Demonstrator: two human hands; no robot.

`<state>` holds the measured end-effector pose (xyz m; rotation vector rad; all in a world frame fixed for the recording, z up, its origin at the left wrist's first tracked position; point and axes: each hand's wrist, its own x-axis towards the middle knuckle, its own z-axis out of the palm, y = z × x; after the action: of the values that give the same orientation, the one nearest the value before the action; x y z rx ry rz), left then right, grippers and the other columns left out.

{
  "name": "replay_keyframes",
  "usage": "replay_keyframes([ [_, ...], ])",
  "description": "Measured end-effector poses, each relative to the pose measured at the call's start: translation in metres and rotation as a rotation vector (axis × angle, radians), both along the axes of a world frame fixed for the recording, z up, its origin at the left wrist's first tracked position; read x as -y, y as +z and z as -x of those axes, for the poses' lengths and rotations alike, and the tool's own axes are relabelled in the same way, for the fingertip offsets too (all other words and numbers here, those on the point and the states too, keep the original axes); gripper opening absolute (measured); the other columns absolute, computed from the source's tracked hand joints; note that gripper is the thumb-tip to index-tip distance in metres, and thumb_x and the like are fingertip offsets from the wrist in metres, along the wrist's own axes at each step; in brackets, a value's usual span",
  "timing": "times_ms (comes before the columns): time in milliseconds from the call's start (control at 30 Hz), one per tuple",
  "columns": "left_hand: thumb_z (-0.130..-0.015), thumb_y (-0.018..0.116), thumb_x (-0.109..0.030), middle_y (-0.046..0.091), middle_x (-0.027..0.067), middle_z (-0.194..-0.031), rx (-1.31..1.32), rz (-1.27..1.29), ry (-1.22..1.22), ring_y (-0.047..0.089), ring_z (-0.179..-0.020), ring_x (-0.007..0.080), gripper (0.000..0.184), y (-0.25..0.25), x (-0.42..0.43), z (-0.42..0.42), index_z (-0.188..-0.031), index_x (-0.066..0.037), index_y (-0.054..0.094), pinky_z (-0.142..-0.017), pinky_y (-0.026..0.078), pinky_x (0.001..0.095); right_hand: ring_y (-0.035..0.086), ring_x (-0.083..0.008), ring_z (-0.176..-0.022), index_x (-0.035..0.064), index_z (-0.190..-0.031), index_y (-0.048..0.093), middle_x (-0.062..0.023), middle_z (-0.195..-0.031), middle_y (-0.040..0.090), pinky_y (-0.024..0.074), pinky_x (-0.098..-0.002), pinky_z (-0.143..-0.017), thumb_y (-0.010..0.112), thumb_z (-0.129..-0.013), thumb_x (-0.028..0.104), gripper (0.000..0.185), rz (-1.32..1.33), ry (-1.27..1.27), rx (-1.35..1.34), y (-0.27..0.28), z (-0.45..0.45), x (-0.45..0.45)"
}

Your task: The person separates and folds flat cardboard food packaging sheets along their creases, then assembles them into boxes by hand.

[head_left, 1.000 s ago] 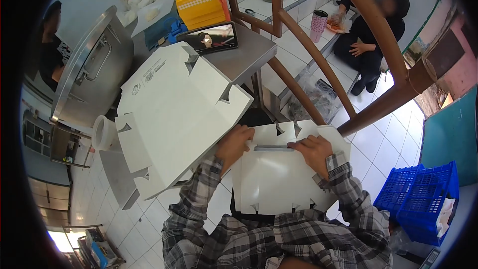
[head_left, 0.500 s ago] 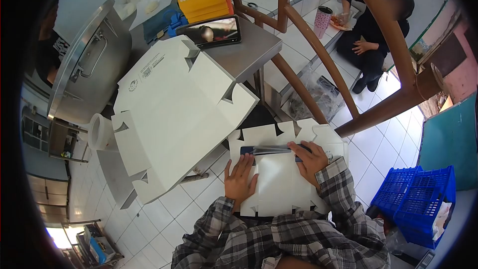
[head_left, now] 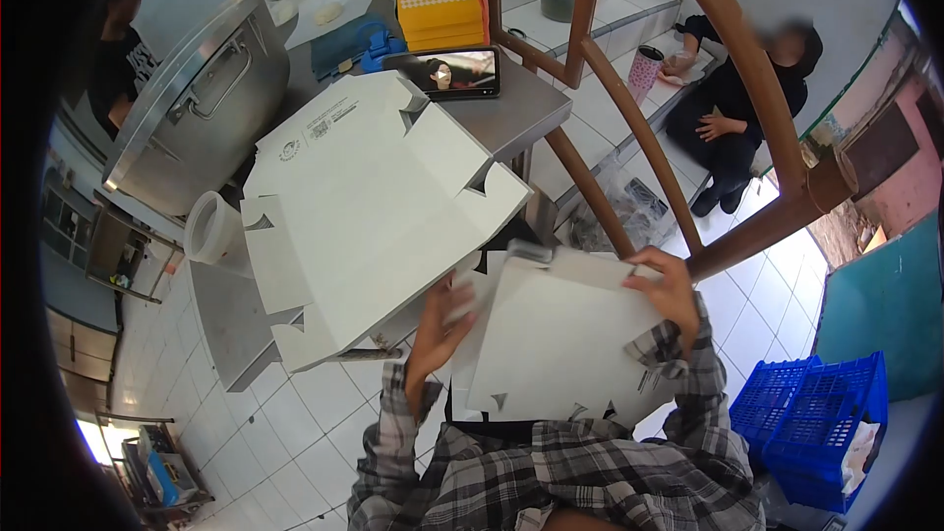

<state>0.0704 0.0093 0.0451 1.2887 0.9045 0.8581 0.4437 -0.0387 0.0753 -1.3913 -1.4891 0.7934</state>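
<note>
A flat white cardboard box blank [head_left: 560, 334] with notched edges lies over my lap, on top of another white sheet at its left. My right hand [head_left: 671, 287] pinches its upper right corner between thumb and fingers. Just off the left edge is my left hand [head_left: 442, 320], blurred by motion, fingers apart and apparently holding nothing. A smeared grey object [head_left: 529, 251] shows at the top edge of the blank; its kind cannot be made out.
Large stacked white box blanks [head_left: 364, 206] overhang the metal table [head_left: 536, 113] at my left. Near them are a big steel pot [head_left: 211, 108], a propped phone [head_left: 462, 74] and yellow boxes [head_left: 442, 0]. Brown railing, blue crates [head_left: 811, 423] and a seated person [head_left: 742, 98] are at right.
Both hands were on a dark, long, stapler-like tool across a blank. The blank's printed side now shows on the right; my right hand grips its corner, and my left hand has moved left.
</note>
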Motion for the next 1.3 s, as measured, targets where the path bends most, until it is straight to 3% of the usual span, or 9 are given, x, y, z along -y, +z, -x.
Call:
replay_keyframes([
  [167,-0.094,0.054,-0.047,0.036,0.0201,-0.146,0.569,0.583,-0.568,0.042,-0.132,0.0341,0.074,-0.046,0.031,0.029,-0.146,-0.003,0.025,-0.109,0.035,0.0482,0.063,-0.0099,-0.078,0.0026,-0.1,0.063,-0.0035,-0.089,0.066,0.0497,-0.0227,-0.069,0.072,-0.078,-0.001,0.023,0.14,-0.279,-0.18,0.043,-0.034,0.027],
  [267,-0.093,0.058,-0.045,0.03,0.0184,-0.15,0.584,0.372,-0.312,0.037,-0.135,0.0354,0.081,-0.047,0.035,-0.012,-0.15,-0.008,0.015,-0.11,0.033,0.0498,0.062,-0.0103,-0.078,0.0018,-0.102,0.062,-0.0038,-0.091,0.066,0.0495,-0.0229,-0.071,0.072,-0.079,0.001,0.025,0.106,-0.344,-0.248,0.038,-0.049,0.031],
  [433,-0.088,0.068,-0.021,0.037,0.0138,-0.142,0.455,0.306,-0.013,0.043,-0.127,0.0292,0.084,0.04,0.02,-0.09,-0.151,-0.008,0.014,-0.101,0.043,0.0459,0.06,-0.0109,-0.083,0.002,-0.101,0.062,-0.005,-0.093,0.065,0.0474,-0.024,-0.075,0.073,-0.08,0.003,0.024,0.07,-0.492,-0.38,0.011,-0.04,0.033],
  [667,-0.079,0.077,-0.039,0.059,0.0157,-0.12,-0.21,0.222,0.035,0.057,-0.111,0.027,0.077,0.021,-0.067,-0.087,-0.136,0.001,0.043,-0.095,0.047,0.035,0.063,-0.0168,-0.091,0.0032,-0.114,0.056,-0.009,-0.105,0.064,0.0515,-0.027,-0.08,0.07,-0.083,-0.001,0.034,0.254,-0.422,-0.612,-0.004,0.005,0.062],
  [867,-0.078,0.078,-0.026,0.059,0.0134,-0.125,-0.637,-0.113,-0.233,0.058,-0.111,0.0238,0.071,-0.038,-0.14,-0.062,-0.136,-0.002,0.046,-0.091,0.048,0.035,0.063,-0.0314,-0.109,0.0074,-0.151,0.008,-0.0208,-0.135,0.048,0.0512,-0.0398,-0.096,0.064,-0.08,-0.014,0.093,0.539,0.148,-0.907,-0.015,0.037,0.111],
  [967,-0.074,0.079,-0.02,0.061,0.0154,-0.123,-0.56,-0.171,-0.664,0.059,-0.11,0.0249,0.066,0.015,-0.139,-0.076,-0.131,-0.002,0.052,-0.092,0.046,0.034,0.064,-0.0332,-0.108,0.0066,-0.15,0.007,-0.0258,-0.131,0.051,0.0563,-0.042,-0.088,0.053,-0.088,-0.012,0.08,0.629,0.492,-0.51,-0.052,0.013,0.121],
  [1067,-0.071,0.078,-0.018,0.065,0.0169,-0.115,-0.567,-0.23,-0.956,0.062,-0.106,0.0276,0.058,0.034,-0.121,-0.096,-0.124,-0.003,0.058,-0.094,0.046,0.0352,0.07,-0.0268,-0.089,0.0043,-0.131,0.039,-0.0203,-0.107,0.066,0.0601,-0.0342,-0.073,0.05,-0.092,-0.001,0.041,0.949,0.399,-0.347,-0.02,-0.022,0.108],
  [1200,-0.073,0.077,-0.025,0.065,0.0181,-0.112,-0.715,-0.358,-0.983,0.062,-0.106,0.0323,0.057,0.004,-0.101,-0.103,-0.124,-0.007,0.06,-0.092,0.047,0.0394,0.069,-0.0246,-0.089,0.0071,-0.13,0.042,-0.0139,-0.1,0.067,0.0587,-0.0338,-0.075,0.056,-0.092,0.006,0.04,0.496,0.03,-0.057,0.008,-0.039,0.066],
  [1300,-0.073,0.076,-0.029,0.066,0.018,-0.108,-0.903,-0.439,-0.872,0.062,-0.103,0.0331,0.052,0.03,-0.08,-0.105,-0.119,-0.007,0.063,-0.09,0.047,0.0403,0.065,-0.0244,-0.098,0.0081,-0.13,0.043,-0.0119,-0.101,0.065,0.0542,-0.0369,-0.082,0.068,-0.086,0.012,0.051,0.243,0.215,0.122,0.018,-0.002,0.02],
])
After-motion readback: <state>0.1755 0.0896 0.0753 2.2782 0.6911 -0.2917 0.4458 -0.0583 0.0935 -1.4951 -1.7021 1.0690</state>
